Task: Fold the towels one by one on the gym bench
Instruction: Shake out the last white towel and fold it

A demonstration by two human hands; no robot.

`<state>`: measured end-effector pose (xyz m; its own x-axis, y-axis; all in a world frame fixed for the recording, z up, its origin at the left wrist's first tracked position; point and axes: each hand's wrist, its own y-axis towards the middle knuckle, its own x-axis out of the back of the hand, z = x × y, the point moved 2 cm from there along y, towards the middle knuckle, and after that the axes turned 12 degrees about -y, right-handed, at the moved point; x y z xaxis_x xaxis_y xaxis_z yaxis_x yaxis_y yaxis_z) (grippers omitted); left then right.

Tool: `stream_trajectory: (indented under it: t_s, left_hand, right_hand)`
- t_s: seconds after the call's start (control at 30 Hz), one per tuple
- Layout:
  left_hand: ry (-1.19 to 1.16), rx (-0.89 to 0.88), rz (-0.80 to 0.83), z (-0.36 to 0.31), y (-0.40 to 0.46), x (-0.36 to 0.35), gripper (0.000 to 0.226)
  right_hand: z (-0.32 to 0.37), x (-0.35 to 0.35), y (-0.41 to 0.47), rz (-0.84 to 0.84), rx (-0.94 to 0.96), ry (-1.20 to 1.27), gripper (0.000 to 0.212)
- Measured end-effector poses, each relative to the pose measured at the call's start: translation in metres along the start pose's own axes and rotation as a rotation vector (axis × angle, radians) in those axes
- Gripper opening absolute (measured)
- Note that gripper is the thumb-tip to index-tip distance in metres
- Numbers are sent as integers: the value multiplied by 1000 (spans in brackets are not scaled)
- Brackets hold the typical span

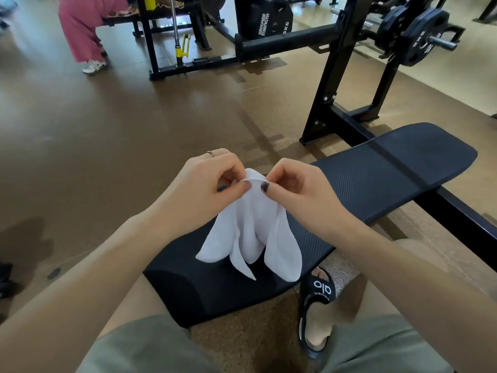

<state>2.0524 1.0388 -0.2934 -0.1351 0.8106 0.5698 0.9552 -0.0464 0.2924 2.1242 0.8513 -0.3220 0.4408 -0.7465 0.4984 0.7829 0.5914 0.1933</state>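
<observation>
Gym floor, racks and plates behind; black bench [376,179] running away to the far right. Above its near end, white towel [250,232] hanging bunched, pinched at one top edge between left hand [207,184] and right hand [293,189]. Likely to fold crooked, or slip to the floor, with pinches so close.

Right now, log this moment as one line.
left hand: pinches white towel | right hand: pinches same edge | towel hangs unfolded over gym bench
</observation>
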Motion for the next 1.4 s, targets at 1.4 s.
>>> stream_trajectory:
  t_s: [1.4]
  left_hand:
    - [643,-38,81,84,-48,-1,3]
  right_hand:
    - [-26,77,18,-423,-240,-136,5]
